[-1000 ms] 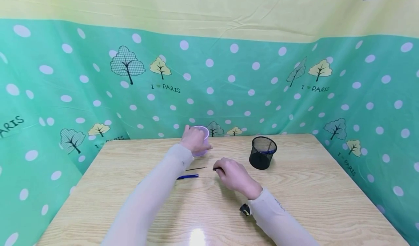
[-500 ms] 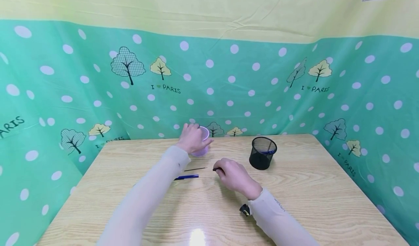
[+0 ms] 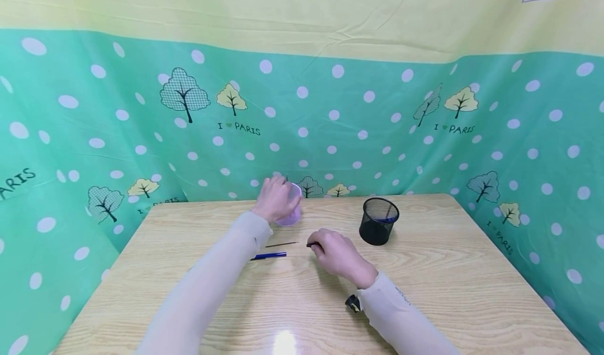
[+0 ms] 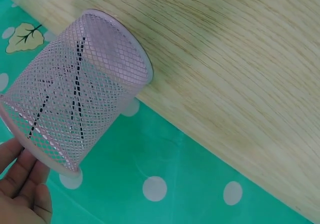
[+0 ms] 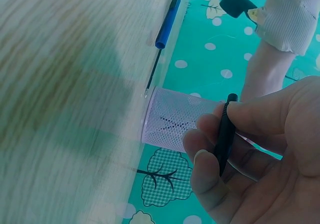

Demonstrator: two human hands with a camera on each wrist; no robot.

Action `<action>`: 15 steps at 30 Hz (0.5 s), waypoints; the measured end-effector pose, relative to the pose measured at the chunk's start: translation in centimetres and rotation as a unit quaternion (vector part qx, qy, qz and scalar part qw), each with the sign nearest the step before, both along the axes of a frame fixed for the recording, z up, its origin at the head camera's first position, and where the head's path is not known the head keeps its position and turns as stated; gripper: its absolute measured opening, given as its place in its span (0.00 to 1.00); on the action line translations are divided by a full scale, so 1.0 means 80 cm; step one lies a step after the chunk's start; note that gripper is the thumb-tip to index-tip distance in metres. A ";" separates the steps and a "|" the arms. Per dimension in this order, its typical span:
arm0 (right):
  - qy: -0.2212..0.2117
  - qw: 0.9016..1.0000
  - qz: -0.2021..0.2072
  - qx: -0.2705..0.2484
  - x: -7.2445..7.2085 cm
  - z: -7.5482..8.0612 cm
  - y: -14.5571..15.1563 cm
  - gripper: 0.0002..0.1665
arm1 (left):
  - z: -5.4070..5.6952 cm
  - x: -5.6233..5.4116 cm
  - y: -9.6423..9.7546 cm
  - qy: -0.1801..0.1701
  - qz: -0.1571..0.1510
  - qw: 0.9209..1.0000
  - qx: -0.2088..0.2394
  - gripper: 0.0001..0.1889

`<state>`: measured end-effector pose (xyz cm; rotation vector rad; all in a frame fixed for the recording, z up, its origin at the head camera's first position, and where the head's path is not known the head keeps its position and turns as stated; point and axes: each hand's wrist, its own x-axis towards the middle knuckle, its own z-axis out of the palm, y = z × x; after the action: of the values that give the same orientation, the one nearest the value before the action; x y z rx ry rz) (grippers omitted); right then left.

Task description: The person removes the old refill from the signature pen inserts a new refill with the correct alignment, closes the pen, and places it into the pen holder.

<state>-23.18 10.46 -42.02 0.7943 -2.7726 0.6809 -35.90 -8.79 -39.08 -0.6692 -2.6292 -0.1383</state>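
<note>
My left hand reaches to the far side of the table and grips a pale pink mesh cup by its rim. In the left wrist view the fingers lie against the rim of the pink mesh cup, which holds a few thin dark sticks. My right hand rests on the table and pinches a black pen; the right wrist view shows the black pen between thumb and curled fingers. A blue pen and a thin dark refill lie between the hands.
A black mesh pen holder stands to the right of my right hand. The wooden table is walled by a green dotted cloth at the back and on both sides. A small black device sits at my right wrist.
My left hand has closed further over the pink cup's rim, covering more of it. The right hand and the pens have not moved.
</note>
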 end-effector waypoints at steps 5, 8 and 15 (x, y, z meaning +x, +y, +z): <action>-0.003 1.000 -0.001 -0.001 0.000 0.000 0.000 0.10 | -0.002 0.000 -0.004 0.017 -0.012 0.999 0.028 0.18; -0.004 1.000 -0.003 0.000 -0.001 0.000 0.000 0.10 | -0.002 -0.001 -0.006 0.020 -0.020 0.998 0.051 0.16; -0.003 1.000 -0.004 -0.001 -0.001 -0.001 0.000 0.09 | 0.002 0.001 -0.011 0.018 -0.024 0.990 0.136 0.13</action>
<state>-23.26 10.44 -42.11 0.7806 -2.7799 0.6850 -35.84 -9.66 -38.92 -0.6326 -2.4965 -0.4834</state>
